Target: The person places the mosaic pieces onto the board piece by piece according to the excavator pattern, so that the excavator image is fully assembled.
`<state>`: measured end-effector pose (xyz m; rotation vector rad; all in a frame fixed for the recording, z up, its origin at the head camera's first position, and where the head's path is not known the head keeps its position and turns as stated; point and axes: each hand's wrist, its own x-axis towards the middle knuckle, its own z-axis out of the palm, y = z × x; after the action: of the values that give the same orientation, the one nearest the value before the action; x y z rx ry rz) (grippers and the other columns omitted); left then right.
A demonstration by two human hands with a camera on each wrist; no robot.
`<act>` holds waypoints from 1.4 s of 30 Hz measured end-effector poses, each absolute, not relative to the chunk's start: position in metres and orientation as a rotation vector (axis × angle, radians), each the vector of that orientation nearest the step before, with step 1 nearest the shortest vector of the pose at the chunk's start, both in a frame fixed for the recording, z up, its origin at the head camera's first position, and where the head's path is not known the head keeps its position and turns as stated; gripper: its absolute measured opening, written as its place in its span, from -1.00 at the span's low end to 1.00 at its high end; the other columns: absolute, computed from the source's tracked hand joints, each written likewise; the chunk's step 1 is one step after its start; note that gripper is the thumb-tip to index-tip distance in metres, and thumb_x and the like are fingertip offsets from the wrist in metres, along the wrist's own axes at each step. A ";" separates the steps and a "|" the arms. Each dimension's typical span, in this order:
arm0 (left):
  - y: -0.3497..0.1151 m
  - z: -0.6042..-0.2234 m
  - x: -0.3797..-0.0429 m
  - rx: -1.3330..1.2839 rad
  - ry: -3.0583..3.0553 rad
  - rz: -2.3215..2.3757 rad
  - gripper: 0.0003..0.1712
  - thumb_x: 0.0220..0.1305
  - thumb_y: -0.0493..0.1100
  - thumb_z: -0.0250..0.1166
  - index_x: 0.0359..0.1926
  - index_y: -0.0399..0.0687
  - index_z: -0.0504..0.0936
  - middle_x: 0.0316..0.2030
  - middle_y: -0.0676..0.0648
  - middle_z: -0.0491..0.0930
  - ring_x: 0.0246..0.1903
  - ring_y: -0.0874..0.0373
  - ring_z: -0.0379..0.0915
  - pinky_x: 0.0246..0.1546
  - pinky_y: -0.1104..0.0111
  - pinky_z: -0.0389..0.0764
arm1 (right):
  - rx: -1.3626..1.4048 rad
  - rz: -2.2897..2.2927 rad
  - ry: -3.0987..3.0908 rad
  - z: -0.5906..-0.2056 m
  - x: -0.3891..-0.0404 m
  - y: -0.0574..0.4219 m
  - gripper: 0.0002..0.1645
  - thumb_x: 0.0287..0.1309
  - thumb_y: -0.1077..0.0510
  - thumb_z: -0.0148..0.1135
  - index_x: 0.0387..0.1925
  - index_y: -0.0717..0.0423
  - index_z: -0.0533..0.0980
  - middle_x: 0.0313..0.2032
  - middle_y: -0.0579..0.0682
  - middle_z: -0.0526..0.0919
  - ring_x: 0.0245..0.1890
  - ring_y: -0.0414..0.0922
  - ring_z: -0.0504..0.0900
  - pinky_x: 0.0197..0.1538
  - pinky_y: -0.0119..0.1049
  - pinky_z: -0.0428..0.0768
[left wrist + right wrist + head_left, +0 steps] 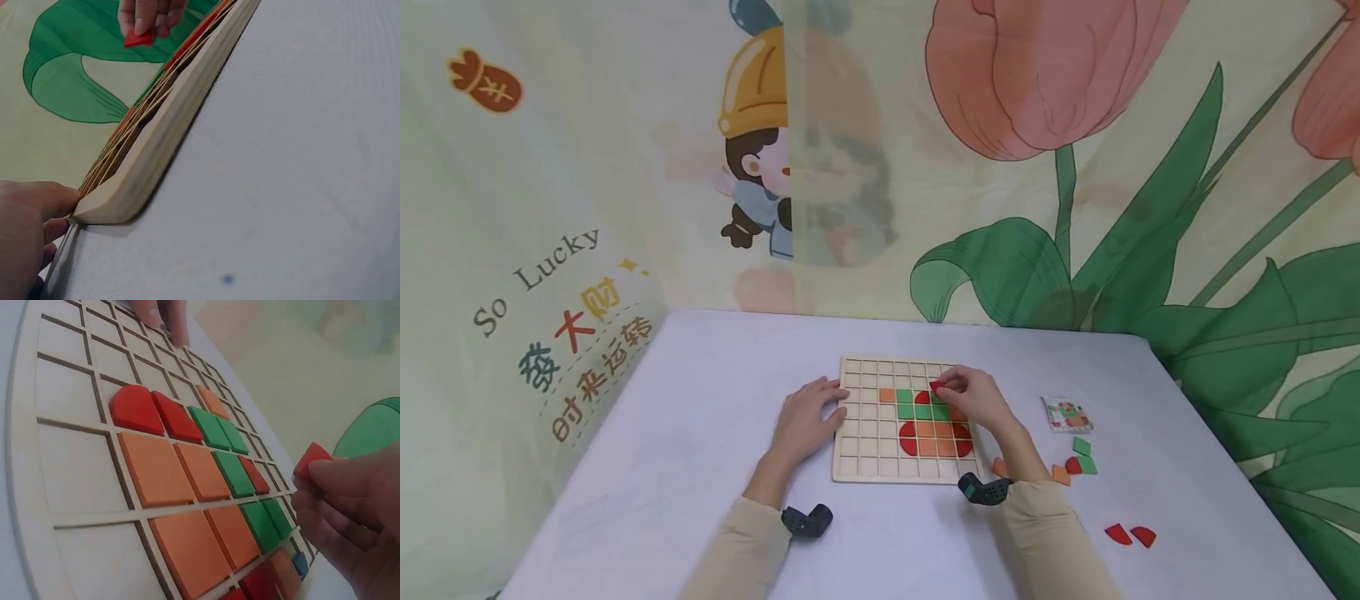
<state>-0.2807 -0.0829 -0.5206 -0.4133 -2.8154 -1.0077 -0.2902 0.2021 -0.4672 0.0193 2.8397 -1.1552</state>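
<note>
The person's left sleeve [737, 546] and right sleeve [1060, 542] are long, plain and beige, lightly creased, both ending short of the wrist. Past the cuffs, the left hand [808, 414] and right hand [976, 396] are bare. At the wrists are a left camera [808, 522] and a right camera [988, 490], both small, black and angular; the right one appears to bear a teal patch, though it shows too small to be sure.

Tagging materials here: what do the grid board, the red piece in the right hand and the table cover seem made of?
Grid board: likely bare wood, matte; its edge is pale and streaked.
Red piece: painted wood or plastic, smooth; even colour, no visible grain to decide.
Table cover: probably fabric, matte; finely ribbed texture.
</note>
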 end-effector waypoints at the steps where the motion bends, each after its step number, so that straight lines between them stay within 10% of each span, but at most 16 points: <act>1: -0.083 -0.521 -0.281 -0.415 -2.808 -1.007 -0.64 0.24 -0.02 0.22 0.04 0.06 0.62 0.24 -0.02 0.47 0.36 0.00 0.20 0.30 -0.06 0.23 | -0.016 -1.152 2.835 -0.468 -0.293 0.199 -0.71 0.20 0.14 0.23 -0.03 0.05 0.56 -0.21 0.03 0.66 -0.23 -0.11 0.56 -0.15 -0.31 0.64; 32: -0.083 -0.519 -0.281 -0.410 -2.810 -1.010 -0.67 0.25 -0.02 0.23 0.04 0.10 0.62 0.23 0.02 0.47 0.36 0.04 0.20 0.32 -0.02 0.23 | -0.096 -1.016 2.961 -0.477 -0.319 0.151 -0.83 0.14 0.11 0.31 -0.21 0.02 0.66 -0.26 -0.02 0.63 -0.32 -0.13 0.50 -0.27 -0.36 0.58; 42: -0.083 -0.520 -0.282 -0.411 -2.814 -1.000 -0.66 0.25 -0.02 0.22 0.04 0.10 0.62 0.23 0.02 0.48 0.36 0.04 0.21 0.31 -0.02 0.24 | -0.049 -1.039 2.992 -0.484 -0.321 0.147 -0.69 0.24 0.14 0.20 0.01 0.02 0.61 -0.04 0.02 0.67 -0.03 -0.05 0.58 0.13 -0.13 0.58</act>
<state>-0.2818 -0.0829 -0.5202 -0.4112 -2.8139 -0.9995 -0.3209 0.1468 -0.4842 -0.0489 2.9922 -1.0386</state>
